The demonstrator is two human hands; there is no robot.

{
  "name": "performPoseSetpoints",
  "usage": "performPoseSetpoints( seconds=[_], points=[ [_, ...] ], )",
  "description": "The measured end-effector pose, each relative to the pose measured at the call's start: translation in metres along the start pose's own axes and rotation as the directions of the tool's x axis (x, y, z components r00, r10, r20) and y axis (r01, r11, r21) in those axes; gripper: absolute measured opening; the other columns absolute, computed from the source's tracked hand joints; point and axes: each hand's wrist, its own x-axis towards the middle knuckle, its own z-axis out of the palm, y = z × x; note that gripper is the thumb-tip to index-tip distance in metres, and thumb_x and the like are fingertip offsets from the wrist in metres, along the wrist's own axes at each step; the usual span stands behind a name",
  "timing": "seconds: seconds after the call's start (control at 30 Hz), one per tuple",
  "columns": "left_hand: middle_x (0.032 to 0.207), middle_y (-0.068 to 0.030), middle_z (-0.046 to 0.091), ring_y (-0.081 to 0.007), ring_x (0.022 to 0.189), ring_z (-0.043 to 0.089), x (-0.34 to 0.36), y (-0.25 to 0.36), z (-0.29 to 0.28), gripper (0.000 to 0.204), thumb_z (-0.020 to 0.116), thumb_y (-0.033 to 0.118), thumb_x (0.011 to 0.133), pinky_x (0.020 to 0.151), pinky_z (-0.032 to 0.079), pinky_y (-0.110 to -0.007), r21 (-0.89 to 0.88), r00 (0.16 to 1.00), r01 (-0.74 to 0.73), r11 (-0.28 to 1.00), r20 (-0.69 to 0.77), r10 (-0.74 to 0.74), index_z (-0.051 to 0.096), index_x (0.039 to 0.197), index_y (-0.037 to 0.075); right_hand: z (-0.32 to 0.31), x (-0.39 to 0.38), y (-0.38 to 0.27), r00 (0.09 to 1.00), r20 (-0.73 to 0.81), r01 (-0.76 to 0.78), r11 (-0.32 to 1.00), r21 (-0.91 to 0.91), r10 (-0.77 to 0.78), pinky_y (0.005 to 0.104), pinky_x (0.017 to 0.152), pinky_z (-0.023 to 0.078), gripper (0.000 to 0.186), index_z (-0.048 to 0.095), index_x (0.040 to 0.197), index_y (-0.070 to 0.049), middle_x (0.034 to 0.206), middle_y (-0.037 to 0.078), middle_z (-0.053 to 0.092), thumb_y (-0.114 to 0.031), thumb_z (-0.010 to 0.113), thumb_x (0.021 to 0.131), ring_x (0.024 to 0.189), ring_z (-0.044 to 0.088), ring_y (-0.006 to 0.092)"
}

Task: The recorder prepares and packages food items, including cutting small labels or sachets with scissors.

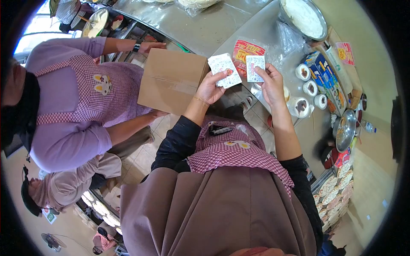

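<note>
My left hand (210, 88) pinches small white packet (225, 70), my right hand (273, 83) pinches second packet (255, 68), both raised over steel counter (205, 30). Neither put down yet; both seem unopened.

A single head-worn fisheye view looks steeply down from close above the wearer's raised hands, facing a steel surface (239, 30) ahead.

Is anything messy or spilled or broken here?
Nothing looks spilled or broken. The left hand holds a small white printed packet, and the right hand holds another packet; both look whole. The steel counter is crowded with a red packet, tape rolls and a blue box, just busy, not upset.
</note>
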Motion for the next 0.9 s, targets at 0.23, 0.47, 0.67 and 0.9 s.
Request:
performPoseSetpoints(
  seconds=[0.23,0.47,0.67,0.9],
  points=[
    [0.115,-0.0167,0.059,-0.0293,0.108,0.059,-0.012,0.003,-0.006,0.045,0.057,-0.003,0.082,0.096,0.048,-0.042,-0.039,0.997,0.020,0.999,-0.077,-0.023,0.045,0.125,-0.003,0.019,-0.006,-0.007,0.993,0.060,0.109,0.984,-0.142,-0.101,0.0299,0.080,0.052,0.025,0.049,0.112,0.001,0.097,0.013,0.065,0.000,0.049,0.087,0.083,0.065,0.0190],
    [0.108,-0.0116,0.064,-0.0241,0.101,0.063,-0.022,0.013,0.026,0.038,0.060,-0.001,0.082,0.090,0.051,-0.037,-0.011,0.999,0.035,0.999,-0.005,-0.035,0.053,0.120,-0.001,0.030,-0.009,-0.004,0.992,0.126,0.042,0.976,-0.215,-0.015,0.0318,0.078,0.051,0.026,0.043,0.118,-0.003,0.101,0.015,0.062,-0.015,0.048,0.095,0.089,0.063,0.0207],
    [0.108,-0.0064,0.063,-0.0180,0.101,0.061,-0.021,0.010,0.022,0.044,0.065,-0.004,0.079,0.087,0.051,-0.035,0.085,0.996,0.018,0.996,-0.086,-0.011,0.054,0.120,0.007,0.054,-0.016,-0.006,0.971,0.234,0.158,0.864,-0.478,-0.049,0.0254,0.079,0.047,0.029,0.060,0.112,-0.002,0.103,0.006,0.063,-0.018,0.065,0.088,0.092,0.058,0.0107],
    [0.114,-0.0106,0.059,-0.0221,0.106,0.059,-0.025,0.006,0.011,0.043,0.057,0.003,0.085,0.092,0.050,-0.040,0.046,0.995,0.056,0.997,-0.082,-0.052,0.047,0.128,0.004,0.037,-0.010,0.006,0.978,0.208,0.105,0.839,-0.533,0.010,0.0245,0.076,0.047,0.030,0.062,0.109,0.002,0.100,0.007,0.065,-0.022,0.061,0.091,0.088,0.058,0.0094]
  ],
)
